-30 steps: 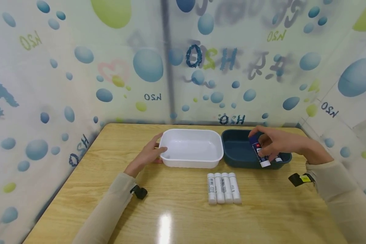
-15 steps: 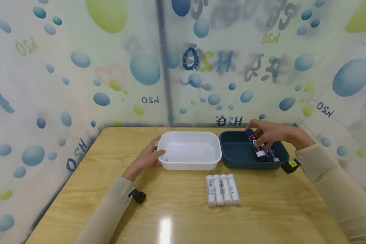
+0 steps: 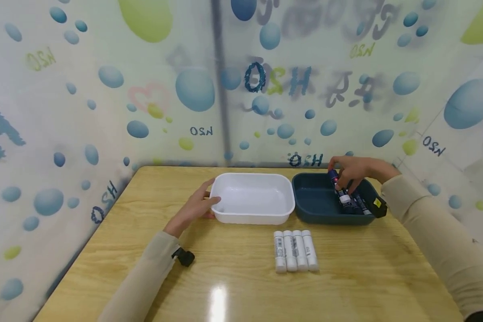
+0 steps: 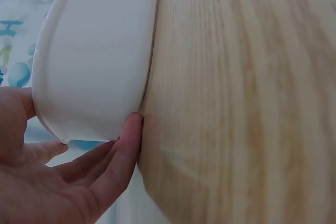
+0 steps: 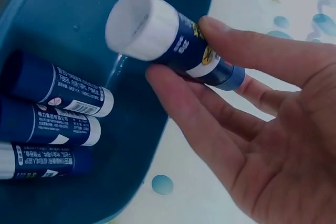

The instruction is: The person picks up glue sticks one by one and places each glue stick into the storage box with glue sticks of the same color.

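My left hand (image 3: 193, 208) grips the left end of a white plastic tray (image 3: 257, 219), thumb over the rim. In the left wrist view its fingertips press the outer wall of the white tray (image 4: 100, 51), one right at the tabletop. My right hand (image 3: 353, 172) pinches a dark blue glue stick (image 5: 184, 59) between thumb and fingers, its white end tilted toward the wrist camera. That glue stick is over the right part of a dark teal tray (image 3: 315, 218). Three more glue sticks (image 5: 65, 124) lie side by side inside the teal tray.
Several white tubes with printed labels (image 3: 290, 252) lie in a row on the wooden table (image 3: 233, 268), in front of the trays. The two trays stand side by side near the back edge. A patterned curtain (image 3: 165, 89) hangs behind and at both sides.
My right hand has moved back and down with the glue stick, farther into the teal tray. My left hand stays on the white tray, and the white tubes have not moved.
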Demonstrator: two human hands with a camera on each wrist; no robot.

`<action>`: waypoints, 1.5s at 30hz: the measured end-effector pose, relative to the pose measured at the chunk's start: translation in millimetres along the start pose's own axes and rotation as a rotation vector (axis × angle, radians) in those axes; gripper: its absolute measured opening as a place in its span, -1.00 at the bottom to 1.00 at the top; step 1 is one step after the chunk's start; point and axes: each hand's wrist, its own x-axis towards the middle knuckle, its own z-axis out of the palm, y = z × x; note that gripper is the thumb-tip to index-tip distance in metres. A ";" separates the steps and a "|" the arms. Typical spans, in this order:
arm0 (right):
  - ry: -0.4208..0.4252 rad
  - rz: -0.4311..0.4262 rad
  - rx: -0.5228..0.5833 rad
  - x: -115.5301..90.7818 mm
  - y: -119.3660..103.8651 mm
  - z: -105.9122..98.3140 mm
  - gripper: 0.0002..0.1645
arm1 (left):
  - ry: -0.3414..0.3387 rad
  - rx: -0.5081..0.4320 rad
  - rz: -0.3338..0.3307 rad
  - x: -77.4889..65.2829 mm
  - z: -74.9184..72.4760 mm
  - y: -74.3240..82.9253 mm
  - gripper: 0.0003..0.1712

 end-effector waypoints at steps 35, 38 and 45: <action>-0.012 0.157 -0.143 33.4 13.9 23.0 -0.12 | 0.016 -0.003 0.003 0.2 0.3 2.4 -0.15; -0.017 0.164 -0.134 34.5 15.0 24.1 -0.12 | 0.014 -0.013 0.001 0.2 0.5 3.2 -0.15; -0.021 0.151 -0.170 36.7 15.2 26.5 -0.11 | 0.003 -0.019 -0.002 -1.7 0.6 4.3 -0.13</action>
